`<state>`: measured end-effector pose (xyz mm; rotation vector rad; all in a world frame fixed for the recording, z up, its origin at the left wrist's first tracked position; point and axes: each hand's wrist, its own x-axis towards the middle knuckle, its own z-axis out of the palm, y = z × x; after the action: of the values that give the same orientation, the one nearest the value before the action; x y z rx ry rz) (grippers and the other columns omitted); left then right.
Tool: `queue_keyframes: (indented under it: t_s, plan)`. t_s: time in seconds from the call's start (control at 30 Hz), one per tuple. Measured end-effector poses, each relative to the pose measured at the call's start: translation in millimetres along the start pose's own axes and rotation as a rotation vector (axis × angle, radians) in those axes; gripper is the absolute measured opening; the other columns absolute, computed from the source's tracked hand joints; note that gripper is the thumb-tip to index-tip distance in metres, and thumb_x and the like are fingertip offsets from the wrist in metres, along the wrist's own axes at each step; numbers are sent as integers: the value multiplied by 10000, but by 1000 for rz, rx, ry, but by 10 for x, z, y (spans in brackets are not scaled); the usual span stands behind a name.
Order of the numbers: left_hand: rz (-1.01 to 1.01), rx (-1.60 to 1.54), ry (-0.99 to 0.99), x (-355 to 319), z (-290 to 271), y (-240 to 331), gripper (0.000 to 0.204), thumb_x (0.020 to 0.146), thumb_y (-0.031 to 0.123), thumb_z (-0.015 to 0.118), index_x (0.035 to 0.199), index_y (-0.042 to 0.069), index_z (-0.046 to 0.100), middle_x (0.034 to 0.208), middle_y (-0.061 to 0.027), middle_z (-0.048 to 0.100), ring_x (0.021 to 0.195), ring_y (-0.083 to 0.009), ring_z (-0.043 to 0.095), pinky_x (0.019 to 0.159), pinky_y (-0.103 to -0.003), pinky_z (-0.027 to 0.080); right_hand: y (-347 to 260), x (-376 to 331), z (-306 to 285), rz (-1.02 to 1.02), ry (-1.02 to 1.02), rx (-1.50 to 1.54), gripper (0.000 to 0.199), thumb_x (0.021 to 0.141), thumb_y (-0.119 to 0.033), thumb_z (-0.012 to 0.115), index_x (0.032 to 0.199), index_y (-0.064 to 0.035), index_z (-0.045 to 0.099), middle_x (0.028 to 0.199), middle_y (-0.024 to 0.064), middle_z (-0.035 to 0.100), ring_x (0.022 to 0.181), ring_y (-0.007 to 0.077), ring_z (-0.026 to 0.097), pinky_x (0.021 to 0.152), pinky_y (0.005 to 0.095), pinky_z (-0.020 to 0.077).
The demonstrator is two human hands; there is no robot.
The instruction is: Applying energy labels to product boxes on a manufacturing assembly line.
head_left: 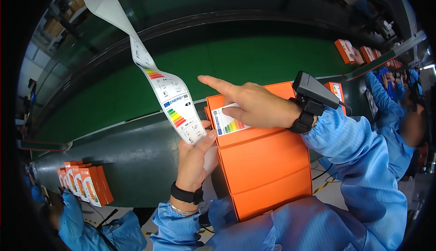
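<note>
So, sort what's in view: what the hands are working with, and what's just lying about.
In use:
label strip, in the left hand
label, partly under the right hand
near orange boxes

Lying about, or perhaps others' work:
lower-left boxes
far-right box

The strip (175, 108) in our left hand (191, 162) is white, with green, yellow, orange and red bars and a bit of blue. The boxes (268, 162) under our right hand (256, 103) are bright orange, and the label (221, 123) by our right thumb is white with blue, green and yellow on it. Our sleeves (365, 164) are blue with thin stripes. We wear black straps (302, 123) on both wrists. Past our hands, the belt (254, 53) is green.
</note>
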<state>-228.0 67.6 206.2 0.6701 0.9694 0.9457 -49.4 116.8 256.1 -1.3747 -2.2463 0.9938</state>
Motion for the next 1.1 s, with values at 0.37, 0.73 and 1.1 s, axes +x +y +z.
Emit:
queue_keyframes:
  t_s: [0.37,0.73,1.1]
  plan:
    - [2,-56,9,14,2,-31,242,792,37,607,1011,1,511,877,-82,604,836,-156,577,764,-290,455,-49,21,48,27,10,-113,671,744,28,497,1348,-96,233,571,149,537,491,240,561,452,339,420]
    - [146,6,132,5,75,-99,220,773,3,603,969,6,503,800,-49,577,742,-125,549,679,-257,439,-271,-129,260,-1,171,-840,631,722,-244,582,1292,-76,368,521,45,501,448,176,514,410,303,375]
    - [176,104,127,5,28,-83,203,756,43,622,936,8,535,904,-53,565,825,-120,520,739,-243,394,268,-179,299,63,562,-929,478,770,-165,503,1236,-117,412,1182,156,440,1123,319,385,870,521,320]
